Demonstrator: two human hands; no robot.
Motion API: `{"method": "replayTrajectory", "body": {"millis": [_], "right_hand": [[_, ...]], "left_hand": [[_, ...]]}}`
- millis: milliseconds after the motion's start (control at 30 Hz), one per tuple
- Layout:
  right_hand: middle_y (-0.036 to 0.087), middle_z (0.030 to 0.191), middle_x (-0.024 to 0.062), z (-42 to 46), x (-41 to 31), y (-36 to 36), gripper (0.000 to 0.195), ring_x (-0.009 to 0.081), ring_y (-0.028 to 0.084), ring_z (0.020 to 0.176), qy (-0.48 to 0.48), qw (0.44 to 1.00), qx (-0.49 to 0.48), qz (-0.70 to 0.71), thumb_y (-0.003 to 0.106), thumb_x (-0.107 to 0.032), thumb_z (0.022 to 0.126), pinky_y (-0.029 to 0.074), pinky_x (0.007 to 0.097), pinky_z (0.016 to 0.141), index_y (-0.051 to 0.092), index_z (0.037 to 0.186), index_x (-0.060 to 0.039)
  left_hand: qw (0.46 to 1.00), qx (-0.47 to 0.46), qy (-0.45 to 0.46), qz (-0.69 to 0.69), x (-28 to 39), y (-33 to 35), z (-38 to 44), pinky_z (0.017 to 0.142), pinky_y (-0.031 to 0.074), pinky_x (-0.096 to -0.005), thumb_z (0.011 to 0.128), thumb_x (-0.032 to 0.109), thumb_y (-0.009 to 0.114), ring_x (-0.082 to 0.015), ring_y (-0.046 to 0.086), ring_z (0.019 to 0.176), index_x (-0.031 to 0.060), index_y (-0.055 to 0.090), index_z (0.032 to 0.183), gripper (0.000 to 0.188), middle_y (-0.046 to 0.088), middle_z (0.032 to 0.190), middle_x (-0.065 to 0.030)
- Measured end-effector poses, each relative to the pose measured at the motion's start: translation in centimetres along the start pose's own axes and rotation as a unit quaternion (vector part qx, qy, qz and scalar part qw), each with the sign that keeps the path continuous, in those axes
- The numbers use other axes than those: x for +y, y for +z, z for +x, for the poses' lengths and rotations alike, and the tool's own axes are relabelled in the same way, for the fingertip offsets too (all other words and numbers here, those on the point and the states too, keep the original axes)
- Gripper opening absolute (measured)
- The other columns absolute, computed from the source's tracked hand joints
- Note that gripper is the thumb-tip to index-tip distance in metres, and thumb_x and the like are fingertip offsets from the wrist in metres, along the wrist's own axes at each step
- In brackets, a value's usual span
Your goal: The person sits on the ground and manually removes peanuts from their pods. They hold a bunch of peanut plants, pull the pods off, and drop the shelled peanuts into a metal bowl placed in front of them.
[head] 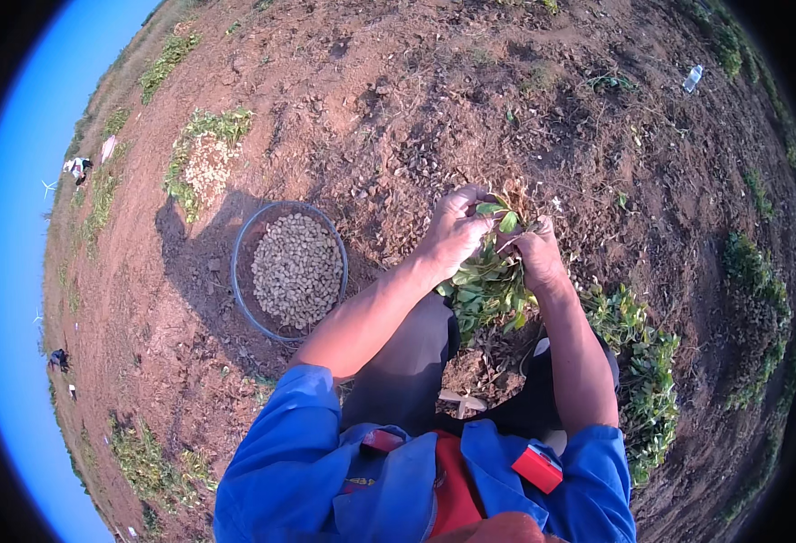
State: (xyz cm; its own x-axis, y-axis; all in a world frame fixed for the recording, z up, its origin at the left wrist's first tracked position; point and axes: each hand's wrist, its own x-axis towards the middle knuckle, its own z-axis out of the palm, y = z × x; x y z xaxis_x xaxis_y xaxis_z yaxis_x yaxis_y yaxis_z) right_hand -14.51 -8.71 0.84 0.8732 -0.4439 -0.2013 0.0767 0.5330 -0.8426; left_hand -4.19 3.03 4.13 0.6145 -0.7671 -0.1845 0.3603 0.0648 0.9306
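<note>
My right hand point(540, 254) grips the stems of a peanut plant point(489, 288), whose leafy part hangs down between my knees. My left hand point(461, 229) closes on the same plant from the other side, beside a small green sprig. Dry roots stick up past my fingers; my hands hide any pods there. A clear round basin point(237, 271) stands on the soil left of my left forearm. Many pale peanuts in their shells point(297, 271) lie inside it.
Pulled peanut plants point(645, 387) lie along my right side. Another plant heap with pods point(208, 166) sits at the upper left. Farther off are a plastic bottle point(692, 79), a person point(79, 168) and more plant rows point(757, 305). Reddish soil point(370, 61) surrounds me.
</note>
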Motion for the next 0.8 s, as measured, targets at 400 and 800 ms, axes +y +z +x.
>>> {"method": "replayTrajectory", "body": {"millis": [400,800], "right_hand": [[0.069,0.084,0.0067,0.7,0.5,-1.5,0.033,0.0118,0.061,0.066,0.009,0.995,0.055,-0.08,0.048,0.005,0.077,0.05,0.0259,0.054,0.07,0.101,-0.0001],[0.053,0.062,0.0005,0.3,0.2,-0.2,0.011,0.0123,0.05,0.053,0.069,0.994,0.077,-0.037,0.068,-0.012,0.084,0.045,0.0283,0.051,0.063,0.088,-0.0027]], "left_hand": [[0.991,0.028,-0.104,-0.078,-0.1,-0.9,-0.4,0.035,0.025,-0.0204,0.093,0.013,0.064,-0.0028,0.036,0.044,0.0107,0.061,0.093,0.003,0.054,0.068,0.0034],[0.989,0.059,-0.069,-0.115,-0.7,0.3,1.1,0.036,0.035,-0.021,0.091,0.001,0.062,-0.0053,0.049,0.047,0.0075,0.065,0.101,0.012,0.067,0.079,-0.0049]]}}
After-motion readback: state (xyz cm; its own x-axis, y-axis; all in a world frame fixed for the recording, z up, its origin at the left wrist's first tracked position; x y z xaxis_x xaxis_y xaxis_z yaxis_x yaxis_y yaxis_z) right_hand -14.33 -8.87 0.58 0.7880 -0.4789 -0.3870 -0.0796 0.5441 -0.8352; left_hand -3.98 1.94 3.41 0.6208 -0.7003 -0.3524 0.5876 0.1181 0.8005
